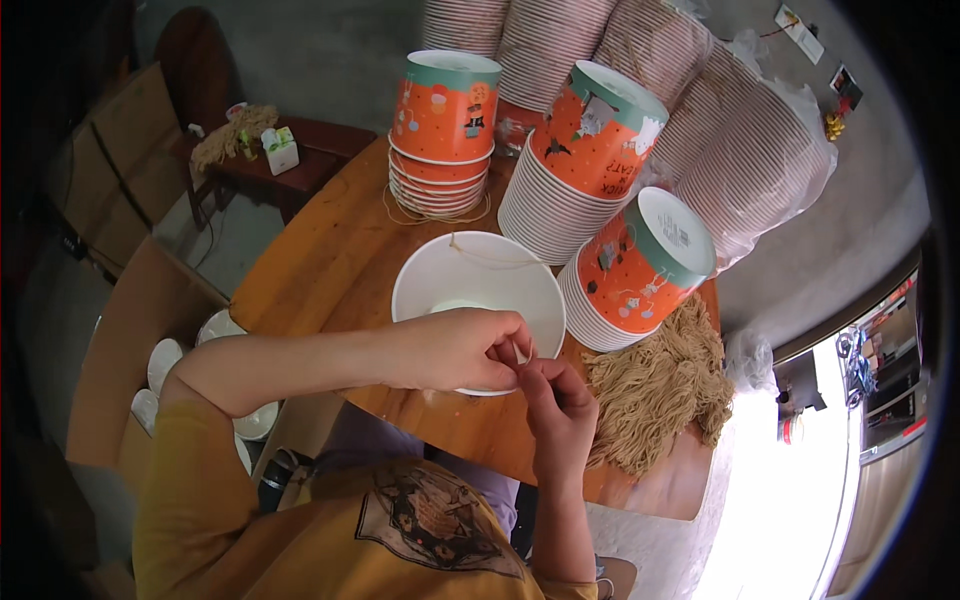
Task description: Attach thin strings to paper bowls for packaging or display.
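A white paper bucket (478, 290) stands open on the round wooden table (330, 250), right in front of me. A thin beige cord (490, 255) runs across its far rim. My left hand (455, 350) reaches over the near rim, fingers pinched together. My right hand (560, 405) meets it from below, fingertips touching the left ones at the rim. Both pinch something small there, most likely the cord's end, too fine to make out. A pile of beige cords (655, 385) lies just right of my right hand.
Stacks of orange and green printed buckets (442, 130) (580, 165) (630, 275) stand behind and right of the white one. Tall nested stacks in plastic (740, 150) lean at the back. A small dark side table (290, 160) with more cord and a small box stands left. Cardboard boxes holding white lids (160, 365) sit lower left.
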A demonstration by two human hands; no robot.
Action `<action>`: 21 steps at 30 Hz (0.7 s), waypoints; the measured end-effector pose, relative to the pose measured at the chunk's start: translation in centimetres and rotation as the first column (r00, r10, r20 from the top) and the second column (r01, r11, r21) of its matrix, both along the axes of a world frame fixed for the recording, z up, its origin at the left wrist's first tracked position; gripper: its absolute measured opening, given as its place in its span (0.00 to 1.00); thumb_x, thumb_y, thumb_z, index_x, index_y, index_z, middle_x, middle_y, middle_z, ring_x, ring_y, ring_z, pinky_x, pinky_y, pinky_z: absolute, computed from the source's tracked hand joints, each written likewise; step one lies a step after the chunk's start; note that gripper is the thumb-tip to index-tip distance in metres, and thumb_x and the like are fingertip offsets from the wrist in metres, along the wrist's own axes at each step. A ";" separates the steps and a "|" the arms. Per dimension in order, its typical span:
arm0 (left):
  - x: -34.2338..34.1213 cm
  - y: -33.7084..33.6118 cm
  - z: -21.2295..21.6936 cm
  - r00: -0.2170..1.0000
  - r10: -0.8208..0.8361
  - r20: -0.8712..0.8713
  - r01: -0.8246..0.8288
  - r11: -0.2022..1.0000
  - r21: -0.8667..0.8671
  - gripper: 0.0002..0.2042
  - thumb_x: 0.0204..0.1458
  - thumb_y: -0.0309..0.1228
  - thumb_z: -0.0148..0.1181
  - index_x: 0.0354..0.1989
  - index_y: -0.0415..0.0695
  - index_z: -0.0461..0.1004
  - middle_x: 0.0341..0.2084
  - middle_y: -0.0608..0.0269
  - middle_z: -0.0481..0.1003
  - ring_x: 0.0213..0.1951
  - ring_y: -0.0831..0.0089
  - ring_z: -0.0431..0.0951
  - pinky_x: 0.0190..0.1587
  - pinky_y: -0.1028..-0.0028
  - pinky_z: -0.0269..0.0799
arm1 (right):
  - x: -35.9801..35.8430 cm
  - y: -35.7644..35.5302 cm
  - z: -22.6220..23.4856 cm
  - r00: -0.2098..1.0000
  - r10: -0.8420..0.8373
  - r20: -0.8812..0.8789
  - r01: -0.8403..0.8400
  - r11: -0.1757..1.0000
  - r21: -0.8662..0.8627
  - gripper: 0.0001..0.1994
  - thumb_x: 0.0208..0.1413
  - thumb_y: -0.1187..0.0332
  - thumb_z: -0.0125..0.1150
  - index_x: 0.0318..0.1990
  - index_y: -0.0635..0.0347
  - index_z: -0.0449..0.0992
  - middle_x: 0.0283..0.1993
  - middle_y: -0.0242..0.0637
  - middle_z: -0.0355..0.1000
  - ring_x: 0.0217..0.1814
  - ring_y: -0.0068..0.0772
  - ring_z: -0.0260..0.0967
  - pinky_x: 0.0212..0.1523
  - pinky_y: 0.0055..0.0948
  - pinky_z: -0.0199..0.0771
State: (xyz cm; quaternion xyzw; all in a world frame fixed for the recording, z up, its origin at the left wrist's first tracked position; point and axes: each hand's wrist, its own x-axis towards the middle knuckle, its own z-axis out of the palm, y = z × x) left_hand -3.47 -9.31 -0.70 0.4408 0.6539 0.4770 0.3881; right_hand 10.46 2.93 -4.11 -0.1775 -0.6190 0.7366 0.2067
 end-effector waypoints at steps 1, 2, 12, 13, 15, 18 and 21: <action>-0.1 0.3 0.1 0.999 -0.009 0.043 0.010 0.999 -0.034 0.16 0.53 0.29 0.59 0.48 0.35 0.68 0.35 0.58 0.76 0.38 0.72 0.76 0.38 0.73 0.71 | 0.0 0.1 0.0 1.000 -0.002 0.001 0.002 1.000 0.002 0.03 0.59 0.74 0.58 0.36 0.63 0.76 0.30 0.20 0.69 0.30 0.08 0.59 0.32 0.11 0.58; -0.3 0.5 0.3 0.996 -0.016 0.087 0.022 0.997 -0.067 0.15 0.52 0.29 0.59 0.46 0.34 0.70 0.35 0.59 0.76 0.38 0.73 0.76 0.39 0.74 0.71 | 0.1 0.1 0.0 1.000 0.000 -0.004 0.000 1.000 0.006 0.03 0.59 0.74 0.58 0.37 0.63 0.76 0.30 0.20 0.69 0.31 0.09 0.59 0.32 0.11 0.58; -1.3 1.5 0.7 0.965 -0.032 0.260 0.108 0.952 -0.285 0.09 0.51 0.28 0.60 0.39 0.38 0.73 0.29 0.68 0.73 0.33 0.81 0.71 0.39 0.80 0.67 | 0.5 1.6 1.0 0.988 0.150 0.025 -0.152 0.972 0.181 0.07 0.59 0.75 0.57 0.44 0.61 0.72 0.29 0.21 0.67 0.31 0.09 0.59 0.32 0.12 0.59; -1.3 1.6 0.5 0.961 -0.008 0.276 0.077 0.967 -0.243 0.09 0.51 0.28 0.59 0.39 0.38 0.72 0.29 0.67 0.72 0.34 0.80 0.71 0.40 0.80 0.67 | 0.5 1.7 1.1 0.989 0.143 0.027 -0.145 0.973 0.180 0.07 0.59 0.75 0.57 0.44 0.61 0.72 0.29 0.21 0.67 0.31 0.09 0.59 0.32 0.12 0.59; -1.3 1.5 0.3 0.955 0.012 0.295 0.050 0.978 -0.202 0.09 0.51 0.27 0.59 0.39 0.37 0.72 0.29 0.67 0.72 0.35 0.79 0.71 0.41 0.79 0.67 | 0.6 1.9 1.2 0.985 0.167 0.052 -0.174 0.963 0.205 0.08 0.59 0.75 0.57 0.45 0.61 0.71 0.29 0.22 0.67 0.30 0.10 0.59 0.31 0.13 0.59; -1.0 1.5 0.3 0.925 -0.017 0.380 0.082 0.984 -0.157 0.10 0.51 0.26 0.58 0.41 0.37 0.70 0.32 0.65 0.72 0.36 0.79 0.71 0.43 0.79 0.67 | 0.4 1.9 0.8 0.989 0.140 0.044 -0.147 0.953 0.266 0.08 0.59 0.76 0.56 0.45 0.61 0.70 0.28 0.23 0.67 0.29 0.11 0.60 0.31 0.13 0.60; -0.9 1.5 0.4 0.912 -0.073 0.404 0.133 0.984 -0.122 0.13 0.52 0.26 0.58 0.45 0.35 0.68 0.34 0.63 0.72 0.36 0.78 0.71 0.43 0.79 0.67 | 0.3 1.8 0.9 0.993 0.122 0.002 -0.120 0.969 0.214 0.06 0.59 0.76 0.56 0.43 0.61 0.70 0.29 0.23 0.67 0.29 0.11 0.60 0.30 0.13 0.60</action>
